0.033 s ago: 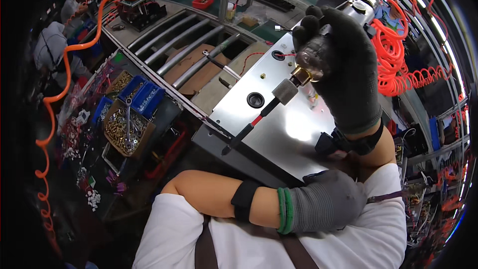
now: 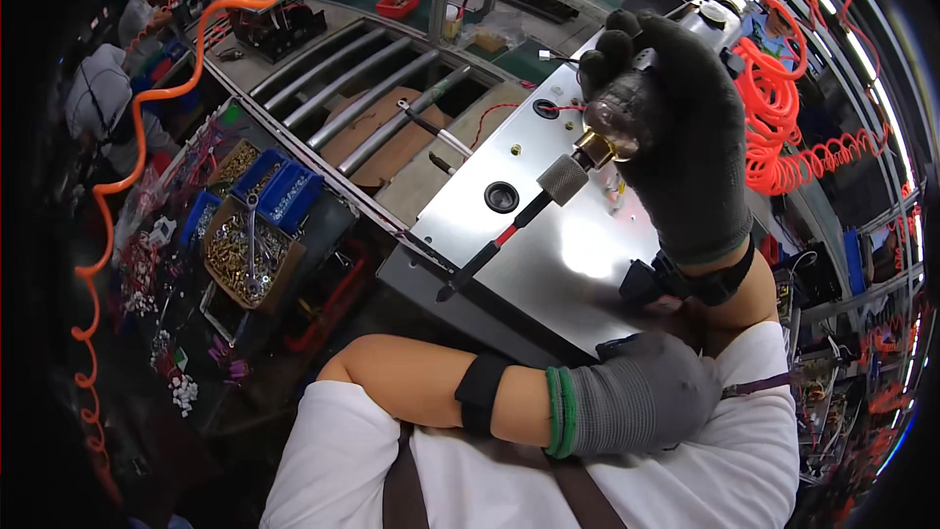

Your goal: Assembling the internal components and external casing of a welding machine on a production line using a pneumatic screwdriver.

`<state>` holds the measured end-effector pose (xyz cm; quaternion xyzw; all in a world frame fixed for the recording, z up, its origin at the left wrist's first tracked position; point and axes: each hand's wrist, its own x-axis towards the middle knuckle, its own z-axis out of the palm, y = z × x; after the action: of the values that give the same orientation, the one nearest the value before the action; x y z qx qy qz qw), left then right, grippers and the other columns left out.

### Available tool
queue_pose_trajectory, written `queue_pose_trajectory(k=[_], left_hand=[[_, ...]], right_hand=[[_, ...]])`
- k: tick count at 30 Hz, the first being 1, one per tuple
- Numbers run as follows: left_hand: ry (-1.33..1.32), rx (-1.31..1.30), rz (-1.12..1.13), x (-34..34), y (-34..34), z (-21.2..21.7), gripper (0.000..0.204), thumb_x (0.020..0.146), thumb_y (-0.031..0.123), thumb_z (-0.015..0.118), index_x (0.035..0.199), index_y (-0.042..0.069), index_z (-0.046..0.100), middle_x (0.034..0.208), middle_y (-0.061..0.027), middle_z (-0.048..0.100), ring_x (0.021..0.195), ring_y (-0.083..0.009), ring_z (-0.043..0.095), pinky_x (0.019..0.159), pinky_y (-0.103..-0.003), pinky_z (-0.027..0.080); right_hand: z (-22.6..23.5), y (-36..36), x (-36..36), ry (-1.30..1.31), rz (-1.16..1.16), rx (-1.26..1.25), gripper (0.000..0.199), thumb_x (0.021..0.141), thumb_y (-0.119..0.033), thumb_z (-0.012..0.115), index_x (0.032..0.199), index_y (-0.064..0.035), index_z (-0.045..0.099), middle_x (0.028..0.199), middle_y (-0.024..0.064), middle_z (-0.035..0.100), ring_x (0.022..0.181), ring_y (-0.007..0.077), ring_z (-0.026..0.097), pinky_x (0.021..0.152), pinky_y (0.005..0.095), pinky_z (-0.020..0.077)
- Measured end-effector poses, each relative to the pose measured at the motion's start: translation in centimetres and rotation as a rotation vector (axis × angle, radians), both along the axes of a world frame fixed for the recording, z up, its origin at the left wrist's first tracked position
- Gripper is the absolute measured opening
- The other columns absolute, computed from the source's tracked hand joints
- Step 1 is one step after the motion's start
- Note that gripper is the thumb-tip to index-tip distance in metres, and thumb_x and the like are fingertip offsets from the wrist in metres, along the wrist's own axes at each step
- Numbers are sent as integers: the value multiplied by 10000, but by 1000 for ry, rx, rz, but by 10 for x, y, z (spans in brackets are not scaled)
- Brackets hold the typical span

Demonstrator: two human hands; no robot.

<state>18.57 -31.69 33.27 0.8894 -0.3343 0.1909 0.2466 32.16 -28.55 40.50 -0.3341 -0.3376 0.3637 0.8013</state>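
Note:
My right hand (image 2: 681, 127), in a dark glove, is raised and closed round a power screwdriver (image 2: 561, 179). The tool has a brass collar, a knurled grey chuck and a long black bit with a red band, pointing down and left. Its silver rear end shows beyond my fingers. Under it lies a large shiny metal panel (image 2: 548, 245) with round black grommets. The bit tip hangs by the panel's near left edge, apparently apart from it. My left hand (image 2: 641, 397), in a grey glove with a green cuff, rests curled against my right arm and body; most fingertips are hidden.
At left, blue bins (image 2: 291, 194) and a cardboard box of brass fasteners (image 2: 240, 250) hold small parts, a wrench lying across the box. Metal rollers (image 2: 377, 108) run beyond the panel. An orange hose (image 2: 147, 98) hangs at left; red coiled hoses (image 2: 769, 118) hang at right.
The orange hose at left has swayed slightly to the right. My hands and the power screwdriver stay practically where they were.

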Motion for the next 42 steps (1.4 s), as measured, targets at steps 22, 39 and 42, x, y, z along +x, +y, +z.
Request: queue_pose_trajectory(k=[22, 39, 42], left_hand=[[390, -1692, 331, -51, 199, 10, 308, 1011, 115, 456, 1266, -44, 525, 1044, -133, 613, 925, -183, 631, 729, -257, 546], [641, -1780, 358, -26, 197, 25, 229, 955, 261, 648, 1021, 43, 669, 798, -16, 677, 697, -54, 681, 543, -115, 565], [757, -1747, 506, -26, 200, 28, 242, 942, 303, 665, 993, 67, 667, 769, 18, 644, 625, -15, 628, 473, -95, 494]], right_hand=[[10, -1, 32, 16, -244, 213, 189, 924, -196, 631, 1029, -38, 636, 961, 81, 638, 931, 235, 667, 885, 375, 565], [37, 9, 21, -126, -391, 249, 321, 940, -367, 648, 1100, -93, 601, 978, 75, 620, 990, 224, 661, 758, 407, 585], [38, 10, 22, -86, -348, 234, 324, 949, -345, 633, 1143, -87, 608, 1021, 96, 671, 959, 266, 669, 787, 399, 575]])
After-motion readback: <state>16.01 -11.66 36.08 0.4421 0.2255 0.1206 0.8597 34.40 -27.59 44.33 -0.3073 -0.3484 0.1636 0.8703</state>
